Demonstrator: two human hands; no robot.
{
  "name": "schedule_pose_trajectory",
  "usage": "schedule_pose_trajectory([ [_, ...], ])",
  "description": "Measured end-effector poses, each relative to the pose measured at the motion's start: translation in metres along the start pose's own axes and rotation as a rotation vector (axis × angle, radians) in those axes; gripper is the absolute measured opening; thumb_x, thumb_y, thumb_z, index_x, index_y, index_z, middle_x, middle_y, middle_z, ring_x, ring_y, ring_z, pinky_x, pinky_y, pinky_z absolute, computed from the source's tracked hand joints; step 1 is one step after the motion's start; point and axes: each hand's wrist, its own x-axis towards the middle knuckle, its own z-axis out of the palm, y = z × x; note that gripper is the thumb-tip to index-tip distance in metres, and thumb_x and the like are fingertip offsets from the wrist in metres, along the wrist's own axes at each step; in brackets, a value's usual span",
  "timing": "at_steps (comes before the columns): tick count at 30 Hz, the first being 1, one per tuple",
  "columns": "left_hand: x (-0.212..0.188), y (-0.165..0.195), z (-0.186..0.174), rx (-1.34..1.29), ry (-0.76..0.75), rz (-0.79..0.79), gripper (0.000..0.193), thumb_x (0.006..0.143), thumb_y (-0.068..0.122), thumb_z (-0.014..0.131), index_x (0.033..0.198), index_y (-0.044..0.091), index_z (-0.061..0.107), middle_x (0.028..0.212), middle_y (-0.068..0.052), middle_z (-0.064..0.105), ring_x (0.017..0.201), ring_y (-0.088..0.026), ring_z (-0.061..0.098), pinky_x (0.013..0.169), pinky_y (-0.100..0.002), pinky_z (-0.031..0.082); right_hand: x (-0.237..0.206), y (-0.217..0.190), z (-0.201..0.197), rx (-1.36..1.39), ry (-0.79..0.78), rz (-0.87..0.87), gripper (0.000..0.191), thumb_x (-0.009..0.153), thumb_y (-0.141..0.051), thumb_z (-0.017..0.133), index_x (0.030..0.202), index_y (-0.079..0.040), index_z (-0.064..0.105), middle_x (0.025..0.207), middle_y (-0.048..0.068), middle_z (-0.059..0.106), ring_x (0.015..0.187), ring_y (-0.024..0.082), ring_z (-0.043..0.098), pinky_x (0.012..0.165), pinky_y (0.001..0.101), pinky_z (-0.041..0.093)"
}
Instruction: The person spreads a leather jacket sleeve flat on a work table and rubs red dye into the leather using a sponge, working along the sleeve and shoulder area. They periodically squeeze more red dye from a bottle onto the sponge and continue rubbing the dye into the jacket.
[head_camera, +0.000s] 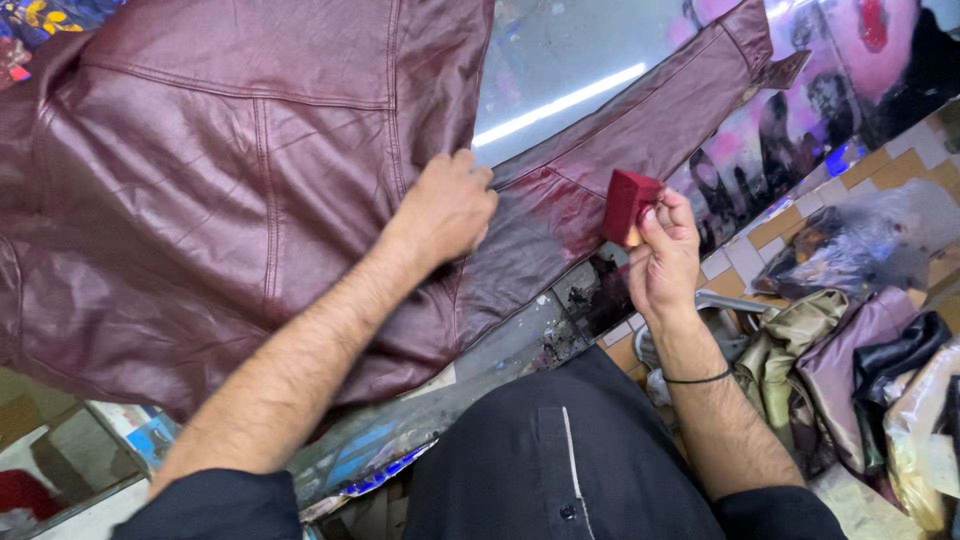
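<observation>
A maroon leather jacket (200, 190) lies spread across a glass-topped table (560, 70), one sleeve (650, 130) stretched toward the upper right. My left hand (445, 208) presses down on the jacket where the sleeve meets the body, fingers curled. My right hand (664, 255) pinches a dark red sponge block (628, 205), which touches the sleeve next to a wet, redder patch (560, 205). A thin black band sits on my right wrist.
The table's near edge (520, 345) is stained with dark smears. To the right, on a tiled floor (890, 165), lie piled leather garments (860, 360) and a clear plastic bag (860, 235). My black trousers fill the bottom centre.
</observation>
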Motion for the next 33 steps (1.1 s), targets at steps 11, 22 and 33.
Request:
schedule_pose_trajectory([
  [11,-0.043,0.013,0.010,-0.398,0.223,-0.319,0.021,0.085,0.013,0.074,0.103,0.003,0.071,0.112,-0.018,0.055,0.095,-0.037,0.061,0.082,-0.045,0.056,-0.009,0.007,0.018,-0.292,-0.056,-0.070,0.037,0.106,0.000,0.060,0.142,-0.003,0.051,0.136,0.006,0.062,0.126,0.014,0.060,0.113,0.0298,0.047],
  [22,-0.029,-0.017,-0.024,0.131,0.191,0.200,0.017,0.086,0.023,0.069,0.071,0.015,0.073,0.091,0.001,0.068,0.105,-0.022,0.065,0.095,-0.042,0.056,-0.012,0.014,0.099,-0.133,-0.102,0.031,0.032,0.114,-0.008,0.060,0.146,-0.010,0.056,0.139,0.007,0.065,0.126,0.022,0.060,0.111,0.0392,0.048],
  [33,-0.007,-0.046,-0.038,-0.046,-0.328,-0.071,0.042,0.100,0.045,0.060,0.082,0.012,0.078,0.082,-0.015,0.075,0.082,-0.035,0.072,0.074,-0.049,0.055,-0.042,0.075,0.097,0.421,0.005,0.335,0.030,0.110,-0.014,0.052,0.140,-0.015,0.050,0.135,0.005,0.063,0.124,0.023,0.062,0.104,0.0462,0.051],
])
